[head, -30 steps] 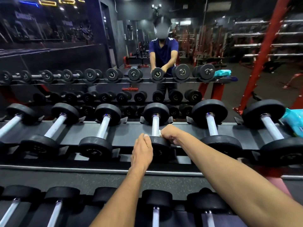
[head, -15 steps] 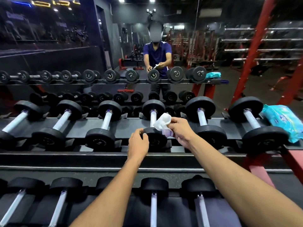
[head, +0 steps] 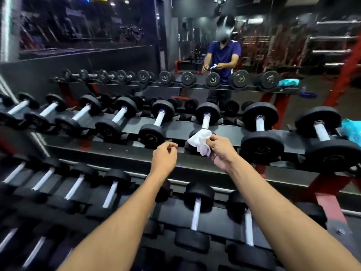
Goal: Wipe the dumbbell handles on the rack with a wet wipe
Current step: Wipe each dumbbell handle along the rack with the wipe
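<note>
— Where's the wipe?
— Centre frame: my right hand (head: 220, 153) pinches the wet wipe (head: 200, 140), just before the dumbbell handle (head: 205, 120) on the rack (head: 121, 153).
— Left grip?
— My left hand (head: 164, 158) hangs loosely curled, holding nothing.

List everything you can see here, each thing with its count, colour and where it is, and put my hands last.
black round-headed dumbbells with silver handles: two rows, count unclear; upper and lower shelves
dark metal dumbbell rack: one, black with red legs, across the view
white crumpled wet wipe: one, in front of the near head of a centre dumbbell on the upper shelf
teal plastic wipes packet: one, right end of upper shelf
wall mirror: one, behind the rack, reflecting the person and rack
left hand: fingers loosely curled, holding nothing, left of the wipe
right hand: pinches the wipe
</note>
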Tool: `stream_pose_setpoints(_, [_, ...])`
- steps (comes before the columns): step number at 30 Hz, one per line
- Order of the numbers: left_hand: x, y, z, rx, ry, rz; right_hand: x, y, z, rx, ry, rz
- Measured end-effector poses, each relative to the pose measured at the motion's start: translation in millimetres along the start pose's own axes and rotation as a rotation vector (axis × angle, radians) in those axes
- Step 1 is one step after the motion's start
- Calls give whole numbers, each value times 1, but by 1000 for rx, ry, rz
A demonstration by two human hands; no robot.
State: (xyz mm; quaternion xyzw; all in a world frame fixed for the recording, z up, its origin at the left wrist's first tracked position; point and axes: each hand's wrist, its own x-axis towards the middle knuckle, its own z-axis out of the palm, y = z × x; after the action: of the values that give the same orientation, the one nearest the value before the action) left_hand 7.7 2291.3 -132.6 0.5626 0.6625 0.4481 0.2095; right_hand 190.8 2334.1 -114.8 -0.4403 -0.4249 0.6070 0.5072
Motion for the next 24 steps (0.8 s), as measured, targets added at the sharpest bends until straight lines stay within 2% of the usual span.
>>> stream_pose_setpoints(10, [-15,-22,-48,20,61,-47,-24,26,39,42,-85,9])
stream_pose_setpoints(15, [8,-39,-63,22,56,-51,-4,34,63,28,-24,9])
stream_pose_setpoints(24, [95,-79,-75,44,-50,3,57,48,112,17,153,-36])
